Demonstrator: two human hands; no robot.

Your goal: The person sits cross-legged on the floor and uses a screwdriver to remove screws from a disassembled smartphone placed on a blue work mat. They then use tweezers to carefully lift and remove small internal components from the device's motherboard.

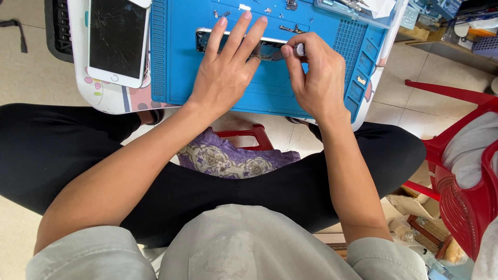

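Opened phone (270, 49) is seen lying flat across the far middle of the blue work mat (181, 62), its long side running left to right, with most of its body hidden beneath the two hands. It is pinned down by the left hand (225, 67), which lies palm down on it with the fingers spread and stretched toward the far edge of the mat; nothing is clasped by that hand. A small tool with a silvery round cap (300, 49) is pinched between thumb and fingertips of the right hand (317, 72), whose fingers are curled tightly about it just over the right end of the phone; the tip of the tool is covered and cannot be made out. Small screws and metal parts (223, 13) are scattered along the far edge of the mat, and a gridded strip of little compartments (358, 62) runs down its right side. The mat is carried by a small white table (104, 93), at whose left edge a white phone with a cracked dark screen (116, 39) is laid face up, well apart from the hands. Beyond the table's right edge a red plastic chair (456, 171) is stood on the tiled floor (31, 72)
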